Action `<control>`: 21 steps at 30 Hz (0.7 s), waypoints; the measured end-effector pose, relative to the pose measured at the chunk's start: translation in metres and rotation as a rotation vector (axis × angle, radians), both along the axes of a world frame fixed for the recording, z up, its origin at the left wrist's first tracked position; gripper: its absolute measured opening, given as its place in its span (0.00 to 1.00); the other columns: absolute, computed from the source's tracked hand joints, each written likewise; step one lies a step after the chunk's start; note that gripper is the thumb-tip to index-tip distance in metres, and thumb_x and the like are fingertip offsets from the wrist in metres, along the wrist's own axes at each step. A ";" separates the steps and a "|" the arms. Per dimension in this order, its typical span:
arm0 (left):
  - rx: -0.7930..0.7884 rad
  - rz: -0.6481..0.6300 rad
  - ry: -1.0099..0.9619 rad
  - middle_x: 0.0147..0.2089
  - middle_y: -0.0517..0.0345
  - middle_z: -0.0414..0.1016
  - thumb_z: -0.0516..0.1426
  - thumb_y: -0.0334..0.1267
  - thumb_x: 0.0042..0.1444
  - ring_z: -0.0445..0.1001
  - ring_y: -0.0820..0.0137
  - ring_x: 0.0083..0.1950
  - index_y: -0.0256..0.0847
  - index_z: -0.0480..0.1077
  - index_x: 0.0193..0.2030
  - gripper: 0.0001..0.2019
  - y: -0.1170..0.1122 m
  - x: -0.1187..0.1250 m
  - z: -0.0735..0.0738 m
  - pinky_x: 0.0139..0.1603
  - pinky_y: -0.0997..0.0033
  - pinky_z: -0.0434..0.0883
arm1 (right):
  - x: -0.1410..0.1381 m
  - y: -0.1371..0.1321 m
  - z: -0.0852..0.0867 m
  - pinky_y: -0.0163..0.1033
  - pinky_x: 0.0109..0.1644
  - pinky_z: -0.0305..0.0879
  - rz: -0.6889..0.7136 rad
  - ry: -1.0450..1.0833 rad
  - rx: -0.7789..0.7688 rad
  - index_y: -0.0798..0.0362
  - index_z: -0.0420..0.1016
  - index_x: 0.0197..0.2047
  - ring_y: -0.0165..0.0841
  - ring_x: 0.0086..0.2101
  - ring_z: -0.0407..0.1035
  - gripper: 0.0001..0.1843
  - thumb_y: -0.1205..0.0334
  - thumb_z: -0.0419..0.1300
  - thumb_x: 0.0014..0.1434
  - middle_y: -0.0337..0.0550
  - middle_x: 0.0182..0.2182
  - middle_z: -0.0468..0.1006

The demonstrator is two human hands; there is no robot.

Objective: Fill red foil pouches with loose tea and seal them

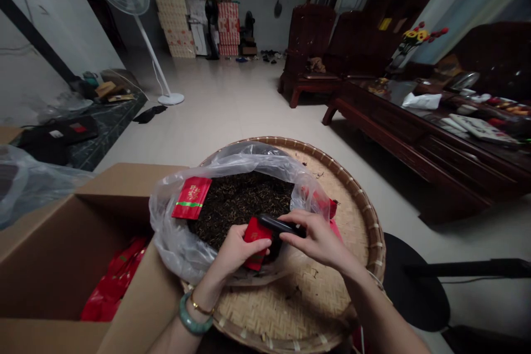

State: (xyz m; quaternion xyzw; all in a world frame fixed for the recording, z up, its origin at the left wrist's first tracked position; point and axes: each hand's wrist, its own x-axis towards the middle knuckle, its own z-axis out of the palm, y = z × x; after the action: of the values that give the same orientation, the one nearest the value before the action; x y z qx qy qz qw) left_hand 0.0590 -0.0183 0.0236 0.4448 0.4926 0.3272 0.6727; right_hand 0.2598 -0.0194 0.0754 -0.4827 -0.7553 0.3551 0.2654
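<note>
My left hand (235,248) pinches a small red packet (254,259) upright over a clear plastic bag (168,251). In my right hand (319,237) is a smooth black elongated tool (269,224) with a rounded end, touching or very near the packet's top edge; its exact kind I cannot make out. Dark, twiggy loose tea leaves (244,196) fill the open bag, which rests on a round woven bamboo tray (369,215). Another red packet (193,197) with a green stripe lies at the bag's left side. More red packets (327,204) lie partly hidden behind the bag's right edge.
To the left stands an open cardboard box (136,293) with red packets (114,279) inside. A black round stand base (410,282) is on the floor at right. Beyond are a white fan (153,61), a dark wooden table (398,133) and stacked cartons (176,25).
</note>
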 end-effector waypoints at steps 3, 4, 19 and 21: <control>-0.009 -0.002 -0.002 0.24 0.55 0.77 0.68 0.43 0.35 0.75 0.69 0.24 0.32 0.73 0.30 0.18 0.001 -0.002 -0.002 0.25 0.75 0.70 | 0.006 0.001 -0.003 0.41 0.41 0.66 -0.063 0.007 -0.059 0.53 0.75 0.47 0.38 0.39 0.72 0.17 0.58 0.63 0.53 0.47 0.41 0.79; -0.003 -0.004 -0.002 0.25 0.55 0.78 0.67 0.43 0.36 0.75 0.69 0.25 0.31 0.73 0.31 0.18 0.002 -0.002 -0.003 0.25 0.75 0.70 | 0.007 0.001 -0.003 0.41 0.41 0.67 -0.068 0.008 -0.067 0.53 0.75 0.48 0.38 0.40 0.72 0.19 0.57 0.64 0.52 0.47 0.42 0.78; -0.014 -0.088 0.087 0.23 0.55 0.76 0.66 0.41 0.39 0.75 0.69 0.22 0.32 0.72 0.28 0.15 0.002 0.001 -0.003 0.20 0.75 0.69 | -0.010 0.008 0.000 0.42 0.46 0.67 -0.061 0.045 -0.014 0.52 0.75 0.46 0.37 0.41 0.72 0.14 0.59 0.61 0.56 0.45 0.41 0.79; -0.018 -0.072 0.042 0.22 0.55 0.76 0.67 0.42 0.38 0.75 0.68 0.22 0.33 0.71 0.28 0.16 0.002 0.000 -0.004 0.21 0.75 0.70 | -0.004 0.008 -0.003 0.43 0.47 0.66 -0.120 0.074 -0.044 0.52 0.75 0.47 0.39 0.43 0.72 0.17 0.57 0.63 0.54 0.46 0.43 0.79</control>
State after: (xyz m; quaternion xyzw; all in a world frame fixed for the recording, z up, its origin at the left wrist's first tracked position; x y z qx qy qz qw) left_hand 0.0593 -0.0158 0.0193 0.4628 0.4931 0.2890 0.6776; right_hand 0.2562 -0.0111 0.0727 -0.5194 -0.7066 0.3728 0.3033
